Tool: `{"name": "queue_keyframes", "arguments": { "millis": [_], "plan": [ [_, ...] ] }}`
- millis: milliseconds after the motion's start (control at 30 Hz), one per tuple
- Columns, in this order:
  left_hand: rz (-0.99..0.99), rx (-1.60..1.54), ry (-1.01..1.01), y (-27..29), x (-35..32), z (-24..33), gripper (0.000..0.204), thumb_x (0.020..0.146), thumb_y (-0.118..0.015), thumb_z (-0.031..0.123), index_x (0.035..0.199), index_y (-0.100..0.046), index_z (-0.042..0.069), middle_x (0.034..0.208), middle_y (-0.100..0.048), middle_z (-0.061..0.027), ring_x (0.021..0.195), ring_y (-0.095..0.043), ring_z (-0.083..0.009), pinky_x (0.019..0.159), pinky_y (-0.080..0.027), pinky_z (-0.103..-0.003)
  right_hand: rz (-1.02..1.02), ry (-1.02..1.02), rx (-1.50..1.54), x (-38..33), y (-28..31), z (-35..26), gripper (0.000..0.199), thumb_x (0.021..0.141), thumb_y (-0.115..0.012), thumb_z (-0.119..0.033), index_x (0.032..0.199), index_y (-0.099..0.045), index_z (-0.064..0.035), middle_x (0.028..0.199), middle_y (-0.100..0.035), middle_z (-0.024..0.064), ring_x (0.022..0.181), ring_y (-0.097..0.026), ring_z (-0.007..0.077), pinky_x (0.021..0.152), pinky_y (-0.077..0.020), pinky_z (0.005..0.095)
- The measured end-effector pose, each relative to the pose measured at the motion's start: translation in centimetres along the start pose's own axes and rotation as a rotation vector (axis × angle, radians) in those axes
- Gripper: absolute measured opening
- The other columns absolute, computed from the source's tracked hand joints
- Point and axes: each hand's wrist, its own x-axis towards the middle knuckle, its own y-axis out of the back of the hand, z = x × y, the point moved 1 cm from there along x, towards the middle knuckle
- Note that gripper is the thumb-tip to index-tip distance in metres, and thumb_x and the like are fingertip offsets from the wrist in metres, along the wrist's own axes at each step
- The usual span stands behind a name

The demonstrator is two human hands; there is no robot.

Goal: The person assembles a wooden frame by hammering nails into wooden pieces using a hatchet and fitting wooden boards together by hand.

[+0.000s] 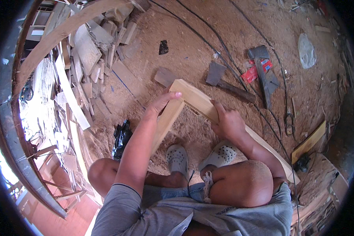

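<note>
Two pale wooden boards meet in an angled corner in front of my knees. The left board (166,128) runs back toward my left leg, and the right board (198,99) stretches past my right forearm to the lower right. My left hand (164,103) grips the left board just below the corner, thumb on its upper face. Farther along, my right hand (228,120) is closed round the right board. A brown wood block (165,77) lies on the ground beyond the corner. Right of it rests a hatchet (216,73), and beyond that a hammer (258,53).
Scrap wood (86,55) is heaped at the left beside a curved beam (67,29). Dark cables (208,25) cross the sawdust-covered ground. A red packet (249,74) lies under the hammer's handle. A black plastic bag (121,139) sits by my left knee; a clear bag (306,51) lies far right.
</note>
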Motion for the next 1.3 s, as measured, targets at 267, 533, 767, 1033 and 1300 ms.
{"name": "queue_keyframes", "arguments": {
  "millis": [267, 533, 767, 1033, 1300],
  "plan": [
    [0.184, 0.701, -0.24, -2.1, -3.1, 1.1, 0.082, 0.075, -0.092, 0.037, 0.142, -0.061, 0.0, 0.133, -0.071, -0.0211, 0.127, -0.067, -0.032, 0.107, -0.052, -0.045, 0.047, 0.009, 0.035, 1.5, -1.3, 1.0, 0.082, 0.077, -0.079, -0.023, 0.153, -0.051, -0.0138, 0.1, -0.076, 0.0262, 0.089, -0.075, 0.0454, 0.086, -0.0619, 0.0546],
    [0.285, 0.971, -0.3, -3.6, -2.6, 0.4, 0.067, 0.071, -0.087, 0.027, 0.128, -0.064, 0.001, 0.112, -0.074, -0.0282, 0.108, -0.071, -0.0462, 0.095, -0.058, -0.053, 0.095, -0.071, 0.011, 1.6, -1.1, 1.5, 0.07, 0.079, -0.079, -0.018, 0.146, -0.057, -0.0135, 0.109, -0.075, 0.0237, 0.1, -0.074, 0.0444, 0.087, -0.0605, 0.0538],
    [0.287, 0.929, -0.233, -3.4, -3.8, 1.7, 0.066, 0.07, -0.086, 0.025, 0.128, -0.065, 0.002, 0.11, -0.075, -0.0274, 0.109, -0.071, -0.0461, 0.094, -0.058, -0.052, 0.252, 0.734, 0.194, 1.7, -8.6, -0.4, 0.055, 0.087, -0.068, -0.012, 0.142, -0.06, -0.0075, 0.136, -0.064, 0.0213, 0.126, -0.062, 0.0425, 0.105, -0.0528, 0.0501],
    [0.288, 0.911, -0.246, -3.6, -4.1, 2.2, 0.063, 0.07, -0.083, 0.023, 0.127, -0.066, 0.002, 0.113, -0.075, -0.0263, 0.11, -0.071, -0.0456, 0.094, -0.057, -0.051, 0.269, 0.372, -0.683, 4.2, -18.1, 1.3, 0.066, 0.098, -0.053, -0.019, 0.162, -0.043, -0.0039, 0.162, -0.044, 0.0225, 0.144, -0.05, 0.0401, 0.121, -0.0392, 0.0501],
    [0.27, 0.953, -0.275, -2.7, -1.7, 0.1, 0.06, 0.07, -0.084, 0.028, 0.121, -0.067, 0.003, 0.112, -0.075, -0.0252, 0.108, -0.072, -0.0448, 0.093, -0.058, -0.053, -0.336, 0.489, 0.2, -1.1, -7.3, 1.5, 0.039, 0.095, -0.074, -0.025, 0.127, -0.071, -0.0045, 0.126, -0.071, 0.0163, 0.107, -0.072, 0.0346, 0.095, -0.0589, 0.0443]
  ]
}}
